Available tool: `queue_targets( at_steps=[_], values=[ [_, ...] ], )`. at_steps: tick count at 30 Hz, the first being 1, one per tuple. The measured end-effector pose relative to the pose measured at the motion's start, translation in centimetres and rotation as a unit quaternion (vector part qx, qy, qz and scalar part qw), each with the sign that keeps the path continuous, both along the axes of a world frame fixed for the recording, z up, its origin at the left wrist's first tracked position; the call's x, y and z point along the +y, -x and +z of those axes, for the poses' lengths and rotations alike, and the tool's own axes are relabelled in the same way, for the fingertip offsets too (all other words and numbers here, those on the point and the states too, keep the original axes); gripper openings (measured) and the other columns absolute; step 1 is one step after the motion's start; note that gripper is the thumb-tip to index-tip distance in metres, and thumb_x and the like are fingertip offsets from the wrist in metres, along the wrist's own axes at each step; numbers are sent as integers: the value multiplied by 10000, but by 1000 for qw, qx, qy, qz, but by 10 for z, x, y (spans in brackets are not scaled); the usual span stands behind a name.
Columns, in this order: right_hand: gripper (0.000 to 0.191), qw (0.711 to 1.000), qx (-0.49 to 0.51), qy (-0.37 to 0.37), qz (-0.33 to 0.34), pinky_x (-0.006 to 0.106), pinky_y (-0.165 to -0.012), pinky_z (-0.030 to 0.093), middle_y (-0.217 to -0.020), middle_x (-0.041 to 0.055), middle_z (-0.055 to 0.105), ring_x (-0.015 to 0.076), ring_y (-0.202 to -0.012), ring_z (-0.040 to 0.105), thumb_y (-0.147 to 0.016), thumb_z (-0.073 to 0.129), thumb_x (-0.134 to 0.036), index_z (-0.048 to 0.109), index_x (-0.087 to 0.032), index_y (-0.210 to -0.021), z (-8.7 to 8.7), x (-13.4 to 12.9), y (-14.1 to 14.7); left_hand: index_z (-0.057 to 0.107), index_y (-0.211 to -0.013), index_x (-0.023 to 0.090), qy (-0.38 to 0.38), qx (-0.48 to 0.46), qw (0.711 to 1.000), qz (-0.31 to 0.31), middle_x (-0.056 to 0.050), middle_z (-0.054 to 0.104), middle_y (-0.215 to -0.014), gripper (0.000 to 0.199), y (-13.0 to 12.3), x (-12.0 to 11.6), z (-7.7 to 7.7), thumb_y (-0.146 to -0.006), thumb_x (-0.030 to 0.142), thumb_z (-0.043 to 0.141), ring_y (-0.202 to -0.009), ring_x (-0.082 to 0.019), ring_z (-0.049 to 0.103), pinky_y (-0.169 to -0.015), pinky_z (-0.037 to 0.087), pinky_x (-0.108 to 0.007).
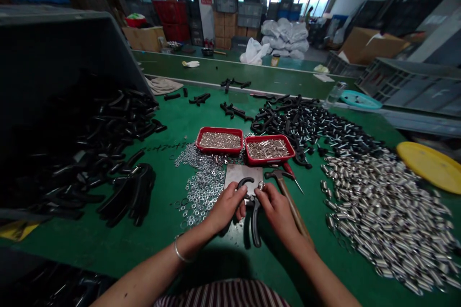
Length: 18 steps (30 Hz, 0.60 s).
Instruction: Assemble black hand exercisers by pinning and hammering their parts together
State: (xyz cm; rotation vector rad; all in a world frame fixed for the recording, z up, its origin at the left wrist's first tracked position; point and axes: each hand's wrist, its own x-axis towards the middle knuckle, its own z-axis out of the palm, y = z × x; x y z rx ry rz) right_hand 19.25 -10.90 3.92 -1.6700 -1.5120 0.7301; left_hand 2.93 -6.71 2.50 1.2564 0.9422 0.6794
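Note:
My left hand (227, 205) is closed on a black hand tool (255, 223) with a curved hook-like jaw and a long curved handle, over a flat metal plate (236, 172). My right hand (275, 205) pinches a small silvery spring-like part (261, 185) at the right side of the tool's upper end. The tool's handle hangs down between both hands. Just right of the plate lies a hammer (288, 196) with a wooden handle, partly behind my right forearm. A screwdriver (293, 177) with a red handle rests beside the hammer.
Red trays (219, 129) (270, 160) of small metal parts stand behind the plate. Washers (201, 187) are scattered left. Springs (385, 216) and black parts with pins (306, 124) are heaped right. Black handles (126, 196) lie left by a grey bin (118, 33). A yellow lid (432, 165) is far right.

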Motion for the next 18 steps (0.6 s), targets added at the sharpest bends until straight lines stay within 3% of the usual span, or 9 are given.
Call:
queue_targets(
  at_steps=[9, 14, 18],
  values=[
    [209, 999, -21, -1, 36, 272, -608, 365, -722, 15, 620, 192, -643, 576, -941, 486, -423, 516, -244, -837, -1, -1, 1, 424, -898, 219, -55, 82, 995, -10, 74, 517, -487, 367, -5, -8, -1, -958, 579, 395, -392, -125, 477, -433, 357, -218],
    [229, 999, 26, -17, 16, 262, -578, 351, -668, -16, 560, 167, -589, 524, -952, 454, -429, 469, -249, -811, 0, -2, 5, 451, -946, 225, -121, 123, 985, 19, 64, 512, -523, 306, -6, -13, 6, -980, 522, 386, -497, -160, 556, -547, 401, -254],
    [282, 998, 49, 4, 29, 255, -563, 333, -637, -35, 514, 146, -577, 483, -949, 475, -450, 478, -235, -766, 6, -4, 2, 469, -1035, 221, -190, 213, 958, 13, -21, 625, -705, 300, -1, -15, 9, -983, 500, 373, -721, -231, 656, -670, 429, -309]
  ],
)
